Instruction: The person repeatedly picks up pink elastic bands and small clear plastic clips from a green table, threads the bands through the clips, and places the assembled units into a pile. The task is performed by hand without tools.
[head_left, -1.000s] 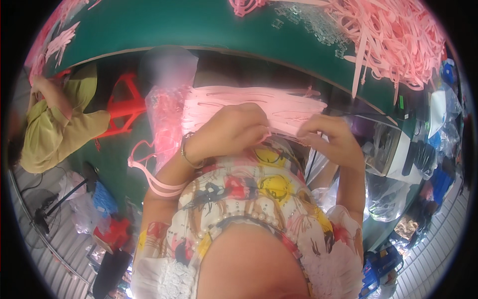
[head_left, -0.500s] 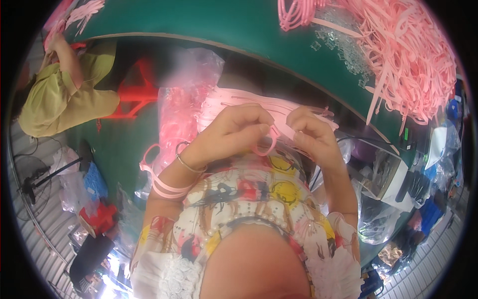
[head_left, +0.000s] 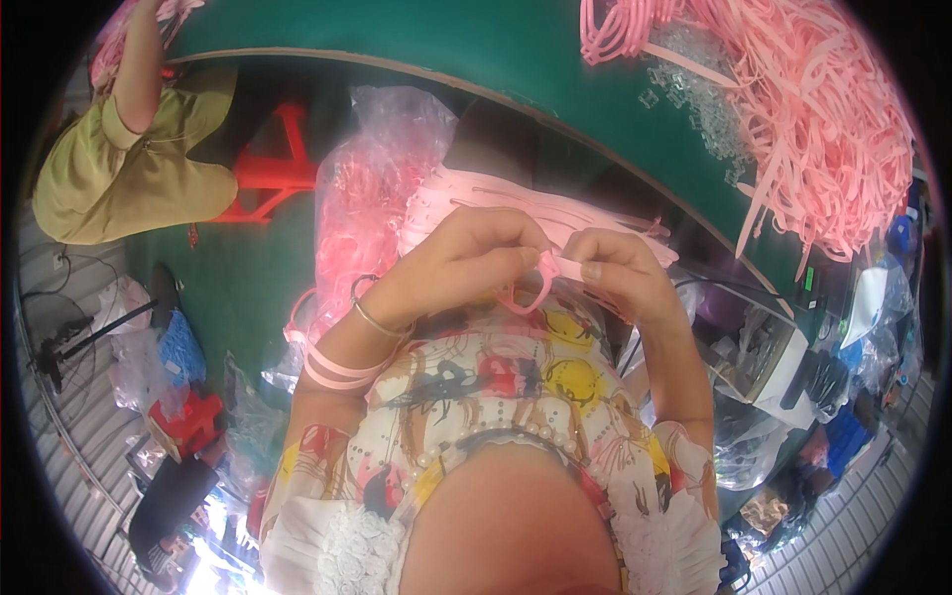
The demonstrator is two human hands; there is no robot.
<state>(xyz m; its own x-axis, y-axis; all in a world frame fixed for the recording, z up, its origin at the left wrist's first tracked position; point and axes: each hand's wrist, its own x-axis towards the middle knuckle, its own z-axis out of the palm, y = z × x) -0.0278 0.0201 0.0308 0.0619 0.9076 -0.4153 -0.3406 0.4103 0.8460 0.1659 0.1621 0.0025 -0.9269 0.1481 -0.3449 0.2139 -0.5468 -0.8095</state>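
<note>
Both of my hands meet in front of my chest on one pink strap [head_left: 535, 297], which curls into a loop below the fingers. My left hand [head_left: 483, 253] pinches the strap near its looped part. From the other side, my right hand [head_left: 620, 276] grips the strap's flat end between thumb and fingers. Whatever small part lies at the pinch is mostly hidden by the fingertips. More pink straps [head_left: 342, 372] hang round my left forearm, below a bracelet. Just beyond my hands, a bundle of flat pink straps [head_left: 456, 193] lies across my lap.
A green table [head_left: 416, 35] curves across the far side, carrying a heap of pink straps [head_left: 808, 129] and small clear pieces [head_left: 706, 99] at right. A clear bag [head_left: 362, 188] of pink items stands beside my lap. Far left, a person in olive clothing [head_left: 129, 174] sits near a red stool [head_left: 278, 174].
My right hand has moved slightly left and closed in on my left hand, with the strap now taut between them. The other person's arm has risen.
</note>
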